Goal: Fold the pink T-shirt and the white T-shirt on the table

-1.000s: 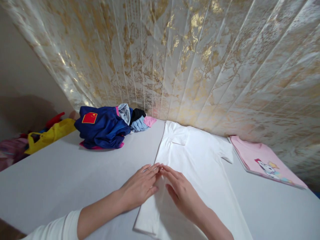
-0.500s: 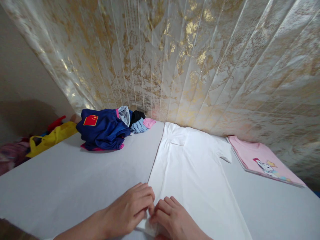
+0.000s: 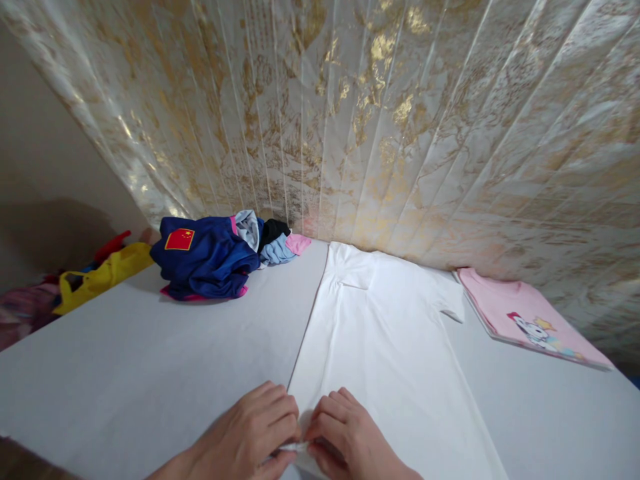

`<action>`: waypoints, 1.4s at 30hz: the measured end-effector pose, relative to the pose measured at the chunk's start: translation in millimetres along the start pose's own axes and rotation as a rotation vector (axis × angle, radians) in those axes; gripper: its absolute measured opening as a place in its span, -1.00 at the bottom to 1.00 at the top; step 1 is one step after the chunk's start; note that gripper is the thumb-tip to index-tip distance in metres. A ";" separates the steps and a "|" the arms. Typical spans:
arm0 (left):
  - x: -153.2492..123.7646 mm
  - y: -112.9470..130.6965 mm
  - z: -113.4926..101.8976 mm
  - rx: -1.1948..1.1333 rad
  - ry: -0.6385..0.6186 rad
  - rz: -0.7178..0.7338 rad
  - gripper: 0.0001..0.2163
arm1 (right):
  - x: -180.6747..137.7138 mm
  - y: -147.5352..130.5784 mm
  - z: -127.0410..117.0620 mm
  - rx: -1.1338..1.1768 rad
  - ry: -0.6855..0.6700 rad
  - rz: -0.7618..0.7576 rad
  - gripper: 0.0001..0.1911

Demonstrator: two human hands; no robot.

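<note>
A white short-sleeved T-shirt [image 3: 395, 340] lies spread on the white tabletop, its left side folded inward with that sleeve laid across the body. Its right sleeve points out to the right. At the near left part of the shirt, my left hand [image 3: 255, 430] pinches the fabric edge between thumb and fingers. Close beside it, my right hand [image 3: 350, 433] grips the same edge, fingers curled. A short strip of white cloth shows between the two hands. The shirt's nearest part is hidden by my hands and the frame's lower edge.
A crumpled navy garment [image 3: 205, 257] with a red flag patch lies at the back left, beside small light blue, black and pink clothes [image 3: 277, 250]. Folded pink clothing [image 3: 530, 317] rests at the right. A yellow item [image 3: 105, 273] lies beyond the left edge. A gold-patterned curtain [image 3: 320, 120] hangs behind.
Both hands have shifted slightly toward me, the left one also a little leftward. The pinched edge of the T-shirt now shows between them, and the hands are slightly farther apart.
</note>
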State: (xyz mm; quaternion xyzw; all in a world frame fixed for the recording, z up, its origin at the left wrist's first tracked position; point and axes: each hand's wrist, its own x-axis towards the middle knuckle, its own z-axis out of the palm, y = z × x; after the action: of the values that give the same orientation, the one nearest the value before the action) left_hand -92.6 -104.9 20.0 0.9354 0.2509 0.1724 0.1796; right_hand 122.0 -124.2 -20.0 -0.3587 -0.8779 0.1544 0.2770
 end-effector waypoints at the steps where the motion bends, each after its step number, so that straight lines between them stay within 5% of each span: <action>1: 0.1 0.5 -0.1 0.010 0.003 0.009 -0.82 | -0.2 0.3 0.5 -0.002 0.010 -0.003 -0.94; 8: -0.8 0.7 -2.0 0.003 0.107 0.100 -0.81 | 1.5 -0.3 -0.9 0.068 0.008 -0.061 -0.94; 21: -3.8 -1.0 -2.4 0.021 0.119 0.106 -0.81 | 5.0 -6.0 -11.0 0.064 -0.002 -0.105 -0.86; 27: -8.5 -5.2 3.7 0.003 0.098 0.158 -0.73 | 4.5 -5.5 -8.1 0.115 -0.007 -0.042 -0.81; 34: -4.4 8.7 -6.1 0.060 0.056 0.107 -0.86 | 4.5 -2.9 -12.3 0.156 -0.023 0.020 -0.80; 42: -0.2 7.4 11.8 0.137 0.130 0.189 -0.79 | 2.6 -0.2 -14.4 0.120 -0.111 0.018 -0.75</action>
State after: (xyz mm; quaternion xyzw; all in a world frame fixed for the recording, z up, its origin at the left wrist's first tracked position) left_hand -84.8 -114.0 12.8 0.9518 0.1840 0.2313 0.0814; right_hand 129.0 -121.5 -7.4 -0.3401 -0.8778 0.2290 0.2476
